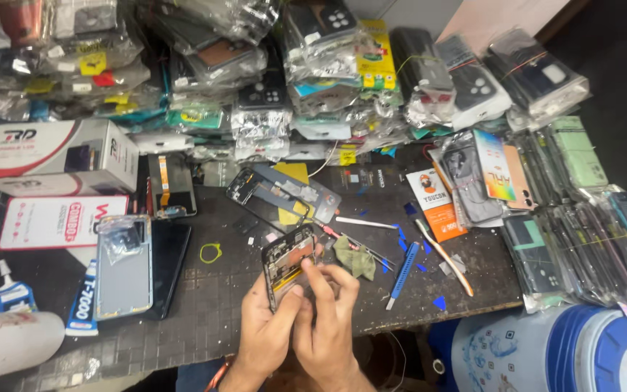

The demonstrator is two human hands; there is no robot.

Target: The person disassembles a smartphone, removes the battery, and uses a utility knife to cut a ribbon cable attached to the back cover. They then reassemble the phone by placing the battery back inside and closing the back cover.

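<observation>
An opened phone body (287,259) with its dark inner parts showing is held tilted over the near edge of the black work mat (219,305). My left hand (266,330) grips it from below, thumb on its lower edge. My right hand (328,312) presses fingertips onto the phone's lower right part; whether it pinches a small tool is hidden. A greenish cloth (355,255) lies just right of the hands. A separated phone frame (284,192) rests behind them on the mat.
A grey back cover (123,267) and a glue tube (81,301) lie at left, near white boxes (59,156). A blue pry tool (403,272), a toothbrush (444,254) and blue picks lie at right. Bagged phone cases (313,65) are piled behind. A blue-white tub (560,348) stands at lower right.
</observation>
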